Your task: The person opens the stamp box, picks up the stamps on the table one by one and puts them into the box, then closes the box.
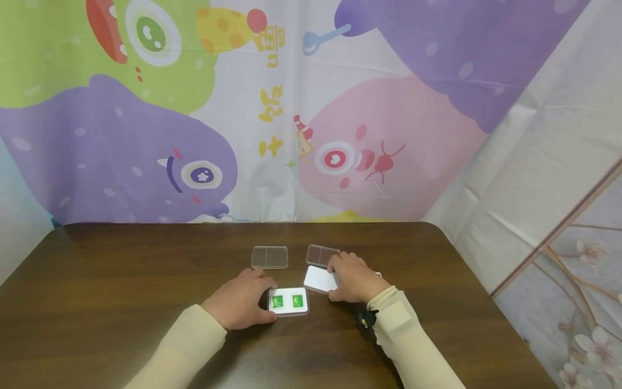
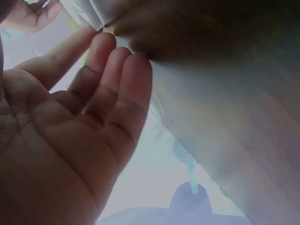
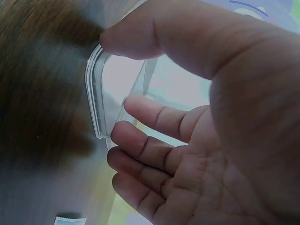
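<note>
My left hand (image 1: 243,299) holds the left end of a small flat white box (image 1: 288,311), its thumb at the near edge and fingers at the far edge. Two green square packets (image 1: 297,301) sit side by side on the box. With the thumb and fingers of my right hand (image 1: 357,278) I grip a second white box (image 1: 320,279), whose top looks plain white where it shows. The right wrist view shows this box's clear layered rim (image 3: 96,93) between thumb and forefinger; its right part is hidden in the head view.
Two clear plastic lids lie behind the boxes: a left lid (image 1: 269,257) and a right lid (image 1: 322,255), close to my right fingers. A small packet (image 3: 70,221) lies beyond the right hand. The brown table (image 1: 121,270) ends at a cartoon-printed curtain (image 1: 272,194).
</note>
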A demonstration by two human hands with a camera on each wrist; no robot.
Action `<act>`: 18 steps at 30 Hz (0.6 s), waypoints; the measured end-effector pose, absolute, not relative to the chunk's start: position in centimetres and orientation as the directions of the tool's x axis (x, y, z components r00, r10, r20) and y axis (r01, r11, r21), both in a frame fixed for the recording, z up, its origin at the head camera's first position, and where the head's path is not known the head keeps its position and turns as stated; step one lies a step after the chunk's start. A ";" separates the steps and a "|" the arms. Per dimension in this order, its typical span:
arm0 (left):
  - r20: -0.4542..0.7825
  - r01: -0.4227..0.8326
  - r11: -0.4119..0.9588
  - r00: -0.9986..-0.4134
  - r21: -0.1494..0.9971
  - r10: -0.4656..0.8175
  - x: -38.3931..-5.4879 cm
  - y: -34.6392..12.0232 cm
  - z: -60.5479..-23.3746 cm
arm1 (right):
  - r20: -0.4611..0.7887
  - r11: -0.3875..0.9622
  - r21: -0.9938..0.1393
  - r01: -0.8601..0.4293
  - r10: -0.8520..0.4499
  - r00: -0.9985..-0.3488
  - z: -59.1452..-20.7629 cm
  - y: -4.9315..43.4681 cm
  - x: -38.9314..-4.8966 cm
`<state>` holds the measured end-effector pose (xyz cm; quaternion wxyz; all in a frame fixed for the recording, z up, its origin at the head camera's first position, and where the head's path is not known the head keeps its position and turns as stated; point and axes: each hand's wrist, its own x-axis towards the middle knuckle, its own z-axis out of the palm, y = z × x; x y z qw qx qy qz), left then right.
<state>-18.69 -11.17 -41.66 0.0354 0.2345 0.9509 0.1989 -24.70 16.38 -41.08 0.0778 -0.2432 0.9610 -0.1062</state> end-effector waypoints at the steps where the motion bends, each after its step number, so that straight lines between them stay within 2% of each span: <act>1: 0.026 0.425 0.816 -0.892 0.392 0.452 -18.7 -11.3 -41.7 | -0.099 0.860 -0.243 -0.448 -0.482 -0.871 -41.1 16.4 -24.7; 18: 0.020 0.349 0.859 -0.929 0.374 0.369 -19.3 -12.8 -41.6 | -0.121 0.860 -0.278 -0.428 -0.473 -0.873 -40.9 16.5 -24.6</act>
